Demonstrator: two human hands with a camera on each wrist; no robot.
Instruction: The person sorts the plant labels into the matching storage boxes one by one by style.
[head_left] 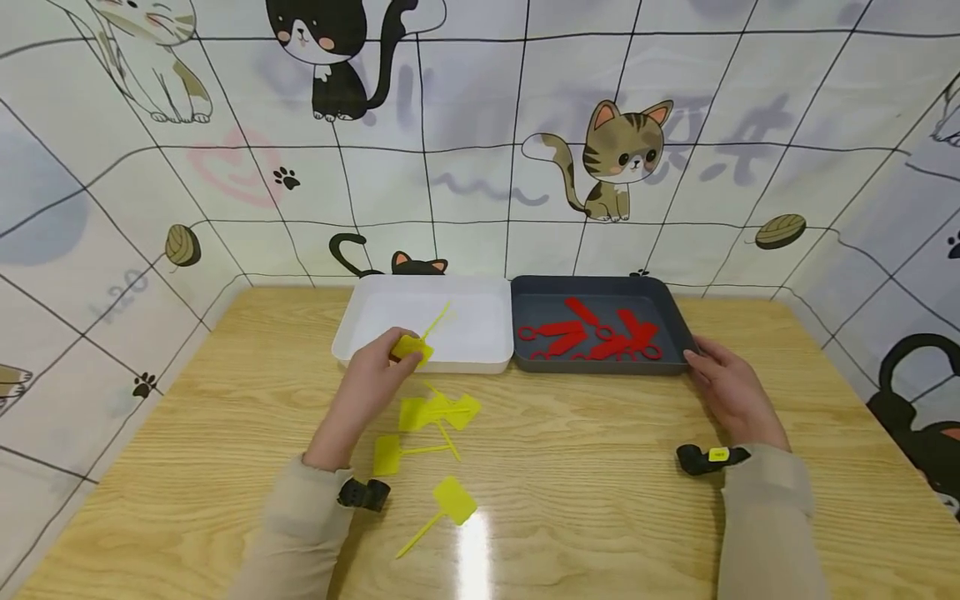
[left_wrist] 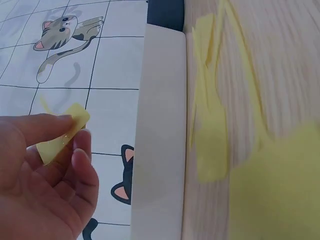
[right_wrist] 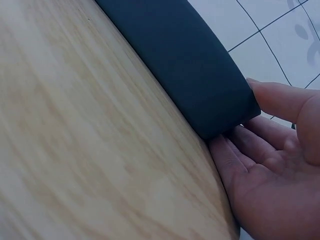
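Observation:
My left hand (head_left: 372, 371) pinches a yellow flat piece with a thin stick (head_left: 412, 348) over the front left of the white tray (head_left: 480, 367). In the left wrist view, thumb and fingers hold the yellow piece (left_wrist: 75, 120) by its wide part. My right hand (head_left: 735, 392) grips the front right corner of the dark grey tray (head_left: 600, 367); in the right wrist view the thumb lies at the rim of the dark tray (right_wrist: 190, 65) and the fingers are low against its side. Several red pieces (head_left: 566, 342) lie inside the dark tray.
In front of the white tray, several yellow pieces (head_left: 386, 455) overlap on the wooden table (head_left: 585, 483). Nearer the front lies a separate yellow piece (head_left: 454, 500). The two trays stand side by side against a cat-patterned backdrop (head_left: 472, 192).

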